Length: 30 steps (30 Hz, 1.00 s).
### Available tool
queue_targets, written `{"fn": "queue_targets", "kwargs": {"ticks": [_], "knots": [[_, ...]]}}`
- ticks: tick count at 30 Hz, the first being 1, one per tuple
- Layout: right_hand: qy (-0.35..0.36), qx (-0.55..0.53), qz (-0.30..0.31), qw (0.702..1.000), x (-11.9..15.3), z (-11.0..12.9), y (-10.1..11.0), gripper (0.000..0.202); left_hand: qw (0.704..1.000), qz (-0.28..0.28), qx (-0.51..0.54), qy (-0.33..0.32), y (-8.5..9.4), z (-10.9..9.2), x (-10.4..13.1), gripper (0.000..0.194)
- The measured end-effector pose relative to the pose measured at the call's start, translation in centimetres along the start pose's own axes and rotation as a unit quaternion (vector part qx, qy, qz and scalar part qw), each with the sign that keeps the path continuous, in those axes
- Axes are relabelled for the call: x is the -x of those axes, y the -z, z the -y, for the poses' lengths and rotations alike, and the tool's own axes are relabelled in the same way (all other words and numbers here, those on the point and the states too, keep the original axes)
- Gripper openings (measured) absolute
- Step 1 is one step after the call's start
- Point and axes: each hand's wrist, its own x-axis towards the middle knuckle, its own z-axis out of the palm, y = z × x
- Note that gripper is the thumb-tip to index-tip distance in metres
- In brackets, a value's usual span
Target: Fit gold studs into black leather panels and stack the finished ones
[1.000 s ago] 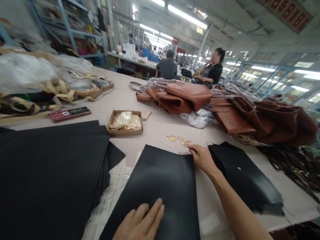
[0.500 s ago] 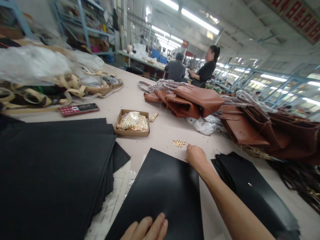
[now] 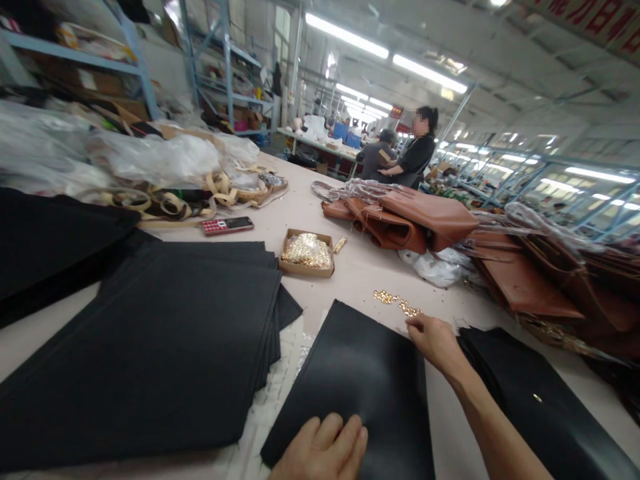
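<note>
A black leather-like panel (image 3: 370,373) lies in front of me, its far end narrower in view. My left hand (image 3: 325,447) rests on its near part, fingers curled in and pressed together; whatever is under them is hidden. Past the panel's far right corner, my right hand (image 3: 430,337) is at the table with thumb and fingers pinched. Its fingertips touch or nearly touch a cluster of small gold-coloured metal pieces (image 3: 410,309); I cannot make out what is between them. Another small group of gold pieces (image 3: 385,297) lies just to the left.
Stacked black panels (image 3: 190,347) cover the left; another black stack (image 3: 545,393) lies right, bearing one small gold piece. A cardboard box (image 3: 307,270) holds bagged gold pieces. Brown bags (image 3: 430,213) are piled right. A phone (image 3: 227,225) lies by strap coils. Two people (image 3: 420,153) are beyond.
The view has turned left, so things sit further right. Beside my right hand the gold pieces now show as two clusters. My left hand's fingers have curled in more.
</note>
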Motion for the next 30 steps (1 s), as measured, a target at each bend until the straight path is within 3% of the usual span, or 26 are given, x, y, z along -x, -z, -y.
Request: {"fn": "queue_targets", "kwargs": {"ticks": [3, 4, 7, 10, 18, 30], "knots": [[0.02, -0.159, 0.047, 0.986, 4.7, 1.1, -0.3, 0.029, 0.982, 0.165, 0.091, 0.014, 2.6, -0.2, -0.7, 0.071], [0.026, -0.227, 0.071, 0.971, 6.4, 1.7, -0.5, 0.03, 0.976, 0.186, 0.108, 0.018, 3.1, -0.1, -0.9, 0.07], [0.04, -0.344, 0.138, 0.928, 10.5, 3.7, -1.3, 0.025, 0.968, 0.212, 0.136, 0.02, 3.6, 0.0, -1.2, 0.068], [0.072, -0.329, 0.167, 0.927, 12.7, 5.1, -1.8, 0.019, 0.968, 0.206, 0.14, 0.014, 3.3, -0.1, -1.0, 0.065], [0.116, -0.258, 0.177, 0.943, 12.7, 6.3, -1.5, 0.017, 0.97, 0.196, 0.142, 0.008, 3.4, -0.1, -1.1, 0.059], [0.094, -0.136, 0.252, 0.953, 10.6, 8.3, -0.1, 0.016, 0.967, 0.203, 0.151, 0.017, 3.6, 0.0, -1.1, 0.059]]}}
